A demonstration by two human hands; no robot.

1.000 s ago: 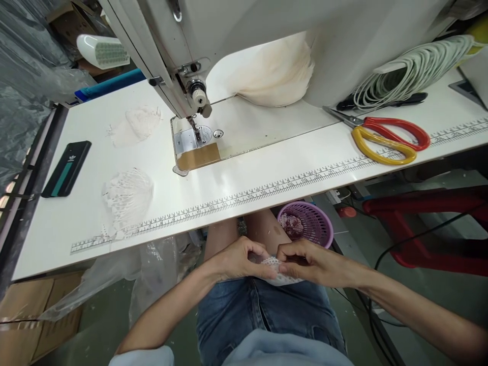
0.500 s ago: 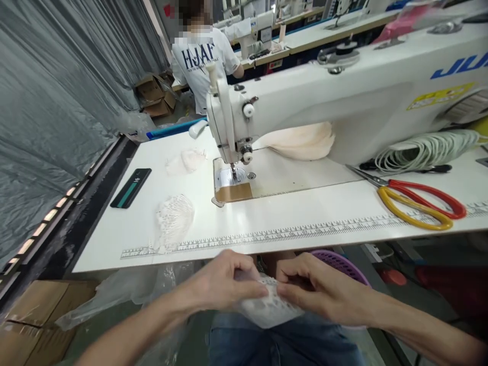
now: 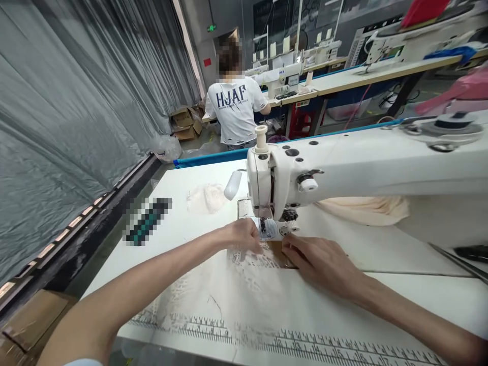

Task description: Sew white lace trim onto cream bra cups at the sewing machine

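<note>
A sheer white lace piece lies over the front of the table, its upper edge at the needle plate of the white sewing machine. My left hand is closed on the lace's upper edge, just left of and in front of the needle. To the right of the needle, my right hand rests low with thumb and fingers pinched together. What lies between those fingertips is hidden. A brown plate shows between the two hands.
Another lace scrap and a dark flat thing with a green strip lie on the left. Cream cloth sits under the machine arm. Scissor blades show at right. A person in a white shirt sits ahead.
Both hands have come up from my lap to the machine, bringing the lace onto the table. They have moved apart, one either side of the needle. The view has tilted up.
</note>
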